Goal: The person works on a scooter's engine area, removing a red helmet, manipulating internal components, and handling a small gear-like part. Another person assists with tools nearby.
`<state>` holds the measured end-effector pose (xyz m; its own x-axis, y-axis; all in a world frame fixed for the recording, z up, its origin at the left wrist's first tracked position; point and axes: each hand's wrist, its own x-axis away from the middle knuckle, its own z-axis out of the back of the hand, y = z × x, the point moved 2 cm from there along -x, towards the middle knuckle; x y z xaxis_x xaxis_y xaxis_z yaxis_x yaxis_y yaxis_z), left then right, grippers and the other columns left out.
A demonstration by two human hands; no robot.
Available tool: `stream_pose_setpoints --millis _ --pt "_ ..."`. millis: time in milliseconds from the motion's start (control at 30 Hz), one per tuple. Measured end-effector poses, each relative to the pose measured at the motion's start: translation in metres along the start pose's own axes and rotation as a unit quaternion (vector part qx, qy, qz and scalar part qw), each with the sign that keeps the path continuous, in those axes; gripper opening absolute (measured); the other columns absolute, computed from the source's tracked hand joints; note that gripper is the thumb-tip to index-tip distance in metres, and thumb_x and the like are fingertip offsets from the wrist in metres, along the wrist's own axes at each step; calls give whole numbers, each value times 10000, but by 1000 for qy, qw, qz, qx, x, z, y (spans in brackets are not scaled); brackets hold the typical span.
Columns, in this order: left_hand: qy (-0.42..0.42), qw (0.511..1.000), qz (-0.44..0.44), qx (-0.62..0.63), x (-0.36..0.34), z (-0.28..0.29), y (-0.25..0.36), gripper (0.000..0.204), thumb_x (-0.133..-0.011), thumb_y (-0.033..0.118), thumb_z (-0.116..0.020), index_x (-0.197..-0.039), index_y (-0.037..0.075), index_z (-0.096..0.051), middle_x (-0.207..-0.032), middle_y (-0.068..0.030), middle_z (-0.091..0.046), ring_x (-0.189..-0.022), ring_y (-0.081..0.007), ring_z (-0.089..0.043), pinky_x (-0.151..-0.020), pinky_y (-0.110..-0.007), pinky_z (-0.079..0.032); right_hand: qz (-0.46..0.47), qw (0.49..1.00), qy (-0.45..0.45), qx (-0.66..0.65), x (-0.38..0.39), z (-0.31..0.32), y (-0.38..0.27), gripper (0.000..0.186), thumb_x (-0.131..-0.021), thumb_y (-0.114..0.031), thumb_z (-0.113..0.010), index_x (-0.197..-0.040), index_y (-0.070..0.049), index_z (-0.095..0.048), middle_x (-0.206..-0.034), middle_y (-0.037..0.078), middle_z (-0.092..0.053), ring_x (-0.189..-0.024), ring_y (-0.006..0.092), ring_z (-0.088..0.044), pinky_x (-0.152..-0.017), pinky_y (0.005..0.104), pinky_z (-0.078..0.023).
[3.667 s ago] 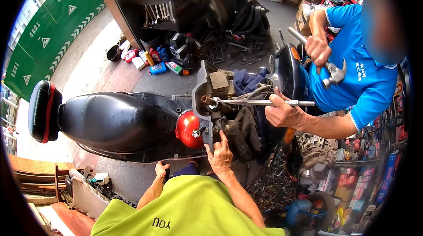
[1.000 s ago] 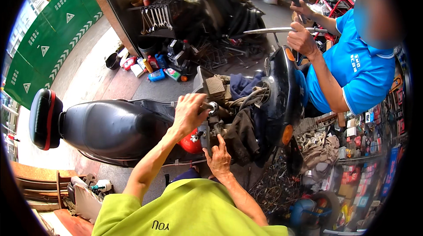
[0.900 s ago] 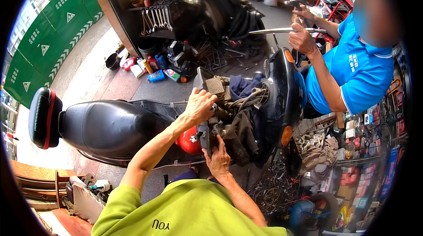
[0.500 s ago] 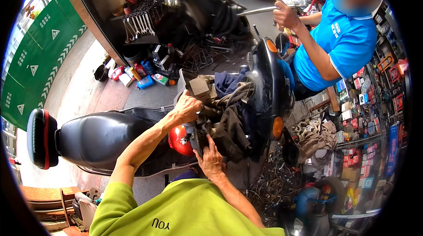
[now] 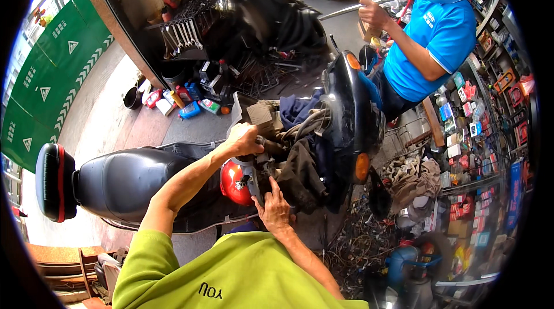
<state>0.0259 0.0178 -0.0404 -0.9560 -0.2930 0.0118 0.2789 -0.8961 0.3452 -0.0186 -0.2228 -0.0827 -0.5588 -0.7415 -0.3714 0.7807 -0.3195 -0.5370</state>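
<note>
A scooter stands crosswise in front of me, its black seat (image 5: 135, 182) to the left and its dark front panel (image 5: 349, 118) to the right. Between them sits a glossy red rounded part (image 5: 234, 183), bordered by a grey bracket-like piece (image 5: 251, 181). My left hand (image 5: 243, 139) is closed just above it, the thumb toward the right; what it grips is hidden. Lower down, my right hand (image 5: 273, 206) holds the grey piece's near end between thumb and fingers, index finger stretched along dark parts. Dark cloths (image 5: 303, 173) lie beside my hands.
Across the scooter, a person in a blue shirt (image 5: 441, 34) holds a long metal bar (image 5: 349, 10). Wrenches (image 5: 183, 33) hang at the back, with bottles (image 5: 189, 109) on the floor below. Shelves of small parts (image 5: 473, 153) line the right; tangled wires (image 5: 358, 234) lie near my right arm.
My left hand has turned and shifted slightly down and left. My right hand has barely moved. The person in blue has leaned back toward the upper left, still holding the bar.
</note>
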Motion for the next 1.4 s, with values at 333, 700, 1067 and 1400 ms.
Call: stream_pose_setpoints --millis 333,700,1067,1400 --pt "13 998 54 -7 6 3 9 413 -625 378 -757 -631 -14 -626 -631 -194 -634 -652 -379 -660 -616 -444 -519 -21 999 -23 -19 0 1 0 383 -850 -308 -719 -797 41 -570 -1356 224 -481 -941 365 -632 -731 403 -555" --pt "-102 979 -109 -137 -4 11 19 209 -582 194 -710 -661 5 -667 -651 -198 -640 -654 -362 -664 -611 -429 -527 -8 999 -13 -30 -4 2 0 370 -853 -296 -717 -800 43 -579 -1354 240 -483 -951 383 -630 -739 405 -554" --pt "-211 967 115 -87 -23 23 23 448 -611 397 -777 -779 -13 -710 -779 -164 -708 -764 -282 -719 -660 -379 -565 -34 999 -11 -20 1 -4 2 371 -838 -310 -728 -790 27 -581 -1362 187 -497 -928 345 -628 -724 395 -550" --pt "-187 963 -134 -143 -22 26 34 312 -565 262 -772 -678 -16 -688 -694 -188 -670 -717 -348 -683 -634 -407 -538 -13 1000 -8 -15 1 -1 1 381 -834 -315 -727 -790 36 -588 -1353 220 -496 -933 360 -624 -733 391 -553"
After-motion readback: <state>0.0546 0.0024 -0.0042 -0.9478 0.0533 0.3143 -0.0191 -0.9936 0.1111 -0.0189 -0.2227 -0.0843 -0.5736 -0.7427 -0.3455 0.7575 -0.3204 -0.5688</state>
